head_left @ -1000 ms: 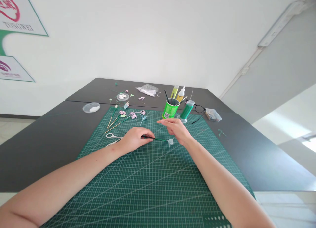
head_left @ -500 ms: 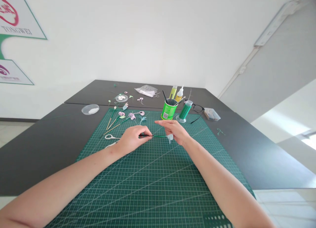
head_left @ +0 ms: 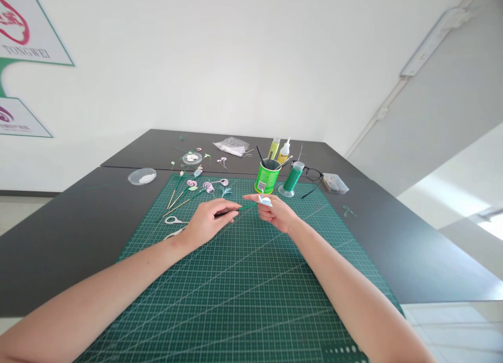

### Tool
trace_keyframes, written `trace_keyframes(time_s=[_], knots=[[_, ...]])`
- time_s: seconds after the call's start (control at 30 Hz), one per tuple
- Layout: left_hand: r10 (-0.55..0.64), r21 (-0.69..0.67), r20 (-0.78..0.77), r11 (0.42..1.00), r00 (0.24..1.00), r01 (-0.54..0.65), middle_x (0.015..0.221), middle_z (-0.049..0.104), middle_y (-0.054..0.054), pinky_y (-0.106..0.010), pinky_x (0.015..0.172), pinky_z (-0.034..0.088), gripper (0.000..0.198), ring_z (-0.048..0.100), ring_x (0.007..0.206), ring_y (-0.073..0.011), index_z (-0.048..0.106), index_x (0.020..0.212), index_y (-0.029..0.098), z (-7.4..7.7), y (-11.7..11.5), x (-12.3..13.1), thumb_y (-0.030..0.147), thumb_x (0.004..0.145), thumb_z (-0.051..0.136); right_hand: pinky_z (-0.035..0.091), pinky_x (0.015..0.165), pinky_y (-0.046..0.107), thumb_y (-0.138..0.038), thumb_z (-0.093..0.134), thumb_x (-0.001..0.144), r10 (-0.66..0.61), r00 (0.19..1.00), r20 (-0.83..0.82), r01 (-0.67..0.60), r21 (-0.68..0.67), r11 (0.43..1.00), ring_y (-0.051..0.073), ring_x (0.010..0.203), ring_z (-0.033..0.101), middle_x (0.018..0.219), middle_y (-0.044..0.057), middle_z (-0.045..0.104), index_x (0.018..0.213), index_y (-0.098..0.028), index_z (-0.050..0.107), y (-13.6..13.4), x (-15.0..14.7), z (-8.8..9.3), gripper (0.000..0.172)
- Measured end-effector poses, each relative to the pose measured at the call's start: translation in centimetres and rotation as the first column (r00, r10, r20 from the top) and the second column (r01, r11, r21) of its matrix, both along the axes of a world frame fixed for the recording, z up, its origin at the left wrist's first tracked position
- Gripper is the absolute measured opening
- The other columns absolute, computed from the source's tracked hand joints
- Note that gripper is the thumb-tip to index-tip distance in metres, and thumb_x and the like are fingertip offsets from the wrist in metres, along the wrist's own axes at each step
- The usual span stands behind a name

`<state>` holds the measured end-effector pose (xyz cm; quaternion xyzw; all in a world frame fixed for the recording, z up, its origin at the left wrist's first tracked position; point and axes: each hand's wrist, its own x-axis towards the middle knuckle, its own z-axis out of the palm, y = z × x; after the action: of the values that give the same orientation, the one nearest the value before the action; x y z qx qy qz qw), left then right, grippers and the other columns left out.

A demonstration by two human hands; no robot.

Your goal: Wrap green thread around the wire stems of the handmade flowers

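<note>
My left hand (head_left: pixel 206 220) pinches the dark end of a thin stem (head_left: pixel 247 206), whose farther part is wrapped in green. A pale blue-white flower (head_left: pixel 265 201) sits at its right end, in front of my right hand (head_left: pixel 281 214). The index finger of my right hand points left along the stem while the other fingers are curled. Whether something thin is held in those fingers cannot be made out. White-handled scissors (head_left: pixel 171 220) lie beside my left wrist, partly hidden under it. Both hands are above the green cutting mat (head_left: pixel 243 289).
Pink and pale flowers on sticks (head_left: pixel 191 184) lie behind my left hand. Behind my right hand stand a green can (head_left: pixel 267 178) with tools and a green thread spool (head_left: pixel 293 177). Glasses (head_left: pixel 314 174), a clear box (head_left: pixel 335 183), a plastic bag (head_left: pixel 231 145) and a shallow dish (head_left: pixel 142 176) lie farther out.
The stem has tilted, its flower end rising and shifting slightly left, and the flower has turned. My right hand has moved slightly left, its fingers more curled. The view has shifted a little.
</note>
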<state>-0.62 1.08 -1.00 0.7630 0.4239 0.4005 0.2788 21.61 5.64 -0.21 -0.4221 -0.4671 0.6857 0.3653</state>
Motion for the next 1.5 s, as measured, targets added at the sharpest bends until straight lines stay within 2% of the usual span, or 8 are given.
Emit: trace_keyframes(time_s=[0.2,0.37,0.7,0.8,1.07,1.17,1.27,1.5], knots=[[-0.005,-0.309,0.195,0.949,0.981,0.066,0.1,0.078,-0.009,-0.022,0.045,0.048,0.032,0.067,0.061,-0.0138,0.062,0.113,0.017,-0.8,0.5,0.1,0.043,0.095,0.059,0.034,0.058,0.027,-0.043,0.063,0.083,-0.221,0.913,0.343,0.102,0.334,0.937,0.01,0.055,0.042,0.056,-0.003,0.047,0.075,-0.015,0.074,0.9,-0.1,-1.4,0.031],[0.007,-0.432,0.292,0.893,0.956,0.125,0.107,0.078,-0.015,-0.02,0.038,0.04,0.033,0.061,0.05,-0.0103,0.053,0.111,0.016,-0.8,1.0,0.2,0.046,0.096,0.057,0.046,0.084,0.034,-0.034,0.057,0.09,-0.385,0.796,0.467,0.033,0.601,0.798,0.02,0.092,0.064,0.099,0.007,0.074,0.089,-0.019,0.077,0.8,-0.3,-1.7,0.025],[0.067,-0.498,0.364,0.857,0.929,0.133,0.1,0.079,-0.014,-0.019,0.038,0.038,0.026,0.058,0.047,-0.0085,0.051,0.105,0.017,-0.7,1.0,0.4,0.038,0.094,0.061,0.047,0.104,0.04,-0.028,0.055,0.092,-0.251,0.866,0.432,-0.119,0.666,0.736,0.023,0.114,0.066,0.115,0.007,0.075,0.1,-0.022,0.076,-0.6,-1.3,-1.6,0.024],[0.063,-0.496,0.375,0.856,0.925,0.143,0.098,0.079,-0.013,-0.019,0.039,0.038,0.025,0.059,0.047,-0.0087,0.052,0.104,0.017,-0.8,1.0,0.4,0.038,0.093,0.061,0.048,0.105,0.042,-0.031,0.055,0.093,-0.162,0.916,0.367,-0.11,0.62,0.777,0.024,0.115,0.067,0.119,0.008,0.074,0.107,-0.021,0.074,-1.1,-1.9,-1.8,0.026],[0.055,-0.482,0.369,0.865,0.928,0.141,0.092,0.078,-0.009,-0.018,0.038,0.037,0.025,0.058,0.046,-0.0082,0.053,0.105,0.017,-1.2,1.2,0.4,0.037,0.092,0.061,0.051,0.103,0.038,-0.031,0.06,0.087,0.014,0.98,0.197,-0.117,0.523,0.845,0.022,0.117,0.067,0.119,0.01,0.072,0.112,-0.019,0.065,-2.0,-2.9,-2.0,0.028],[0.057,-0.485,0.371,0.863,0.927,0.141,0.091,0.078,-0.008,-0.018,0.038,0.037,0.027,0.058,0.047,-0.0084,0.053,0.105,0.017,-1.2,1.2,0.4,0.038,0.092,0.062,0.056,0.082,0.034,-0.032,0.058,0.088,0.044,0.979,0.197,-0.132,0.461,0.878,0.018,0.089,0.071,0.105,0.008,0.073,0.116,-0.018,0.063,-2.1,-3.0,-1.8,0.031],[0.052,-0.492,0.373,0.857,0.926,0.15,0.093,0.078,-0.009,-0.019,0.039,0.038,0.028,0.059,0.048,-0.0089,0.052,0.104,0.017,-1.1,1.2,0.3,0.039,0.092,0.063,0.043,0.053,0.027,-0.037,0.058,0.089,-0.028,0.951,0.308,-0.113,0.429,0.896,0.01,0.054,0.052,0.077,0.0,0.064,0.117,-0.017,0.063,-2.0,-2.8,-1.6,0.034],[0.039,-0.491,0.362,0.857,0.931,0.155,0.096,0.078,-0.011,-0.021,0.041,0.043,0.03,0.061,0.05,-0.0104,0.051,0.105,0.017,-1.3,1.1,0.4,0.041,0.092,0.062,0.02,0.047,0.027,-0.036,0.056,0.09,-0.101,0.898,0.428,-0.119,0.458,0.881,0.009,0.047,0.026,0.051,-0.008,0.038,0.103,-0.016,0.066,-2.0,-2.5,-0.9,0.026]])
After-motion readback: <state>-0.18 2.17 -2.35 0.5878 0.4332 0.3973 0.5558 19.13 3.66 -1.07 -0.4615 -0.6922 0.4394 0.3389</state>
